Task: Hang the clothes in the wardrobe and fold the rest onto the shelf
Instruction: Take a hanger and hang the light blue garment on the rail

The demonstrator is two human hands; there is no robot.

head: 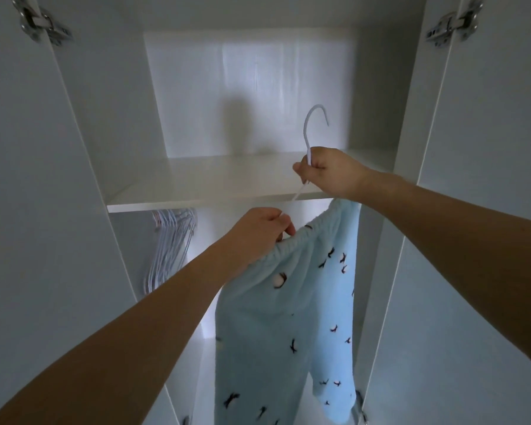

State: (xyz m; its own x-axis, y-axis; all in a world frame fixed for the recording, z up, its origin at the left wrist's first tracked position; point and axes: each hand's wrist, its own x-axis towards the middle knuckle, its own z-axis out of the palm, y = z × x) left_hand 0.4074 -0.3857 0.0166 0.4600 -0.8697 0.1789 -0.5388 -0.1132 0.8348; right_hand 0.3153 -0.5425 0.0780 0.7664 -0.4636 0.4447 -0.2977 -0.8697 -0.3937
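Light blue fleece trousers point(292, 317) with small dark bird prints hang from a white hanger point(311, 130) in front of the open wardrobe. My right hand point(328, 173) grips the hanger just below its hook, which points up in front of the shelf point(196, 185). My left hand point(258, 234) pinches the elastic waistband at the hanger's left arm. The trouser legs drop down past the bottom of the view. The hanging rail is hidden under the shelf.
Several empty white hangers point(172, 240) hang bunched at the left below the shelf. The wardrobe doors point(28, 210) stand open on both sides, with metal hinges point(40, 23) at the top corners.
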